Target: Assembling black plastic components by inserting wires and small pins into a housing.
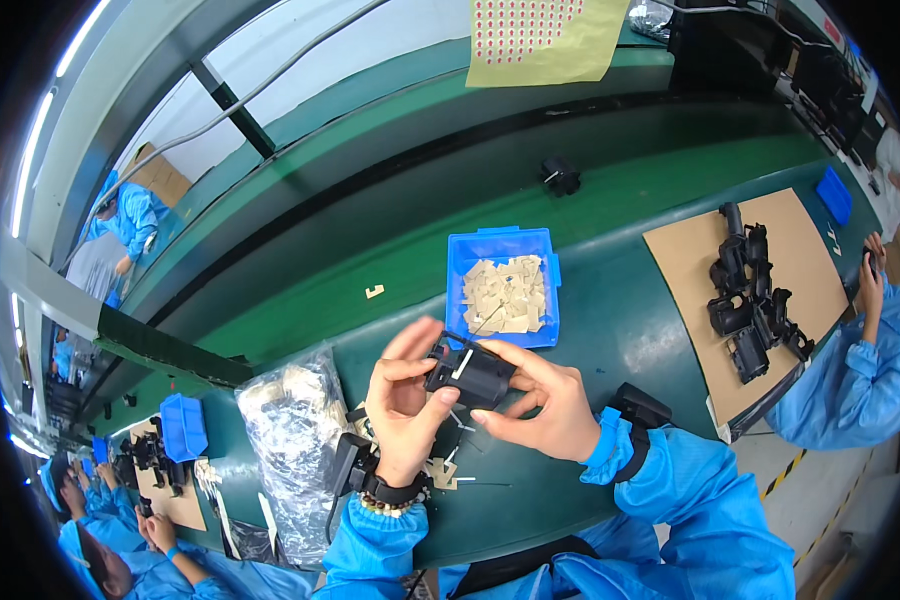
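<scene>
Between my two hands is a black plastic housing (475, 376), held above the green bench just in front of the blue bin. My left hand (402, 392) grips its left side, thumb at the lower edge and fingers behind. My right hand (545, 400) pinches its right end between thumb and index finger. A short pale strip shows on the face of the housing. Beyond my hands, the blue bin (454, 300) holds many small beige cut pieces (505, 296). Under my hands, a few beige pieces (442, 473) and thin white strips lie on the bench, partly hidden by my left wrist.
A clear plastic bag (295, 450) lies left of my hands. At right, several black parts (750, 300) rest on a cardboard sheet (685, 250). One black part (560, 177) sits at the back, and a beige piece (374, 291) nearer. Co-workers in blue sit on both sides.
</scene>
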Demonstrator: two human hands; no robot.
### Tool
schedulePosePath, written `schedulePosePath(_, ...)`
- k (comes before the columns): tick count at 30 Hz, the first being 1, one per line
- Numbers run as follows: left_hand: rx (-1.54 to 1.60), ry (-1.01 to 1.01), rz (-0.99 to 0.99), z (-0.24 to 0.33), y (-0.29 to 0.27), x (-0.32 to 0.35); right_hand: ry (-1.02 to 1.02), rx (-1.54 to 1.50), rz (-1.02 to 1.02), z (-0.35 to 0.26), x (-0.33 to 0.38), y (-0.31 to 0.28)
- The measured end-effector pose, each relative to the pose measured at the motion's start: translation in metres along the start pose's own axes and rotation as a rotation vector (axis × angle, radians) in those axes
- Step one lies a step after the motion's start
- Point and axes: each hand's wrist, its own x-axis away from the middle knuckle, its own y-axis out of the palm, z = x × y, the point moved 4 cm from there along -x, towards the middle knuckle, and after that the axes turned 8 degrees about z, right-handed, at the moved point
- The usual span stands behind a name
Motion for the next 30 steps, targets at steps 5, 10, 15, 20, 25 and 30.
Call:
schedulePosePath(5, 0.011, -0.099, 0.043, -0.012, -0.008, 0.008, -0.008, 0.003, 0.027, 0.006, 0.001, -0.001)
schedulePosePath(10, -0.082, -0.124, 0.021, -0.014, -0.026, 0.007, 0.001, 0.014, 0.004, 0.006, 0.000, 0.000)
schedulePosePath(15, 0.013, -0.225, -0.188, 0.007, -0.023, -0.004, -0.003, 0.044, -0.045, 0.004, 0.002, 0.000)
schedulePosePath(20, 0.017, -0.232, -0.207, 0.004, -0.027, -0.006, -0.036, 0.099, -0.045, 0.005, 0.002, 0.002)
schedulePosePath(25, 0.027, -0.276, -0.179, 0.008, -0.026, -0.006, -0.085, 0.155, -0.038, 0.002, 0.003, 0.003)
schedulePosePath(30, 0.071, -0.284, -0.149, 0.009, -0.023, -0.005, -0.210, 0.260, 0.009, -0.003, 0.005, 0.003)
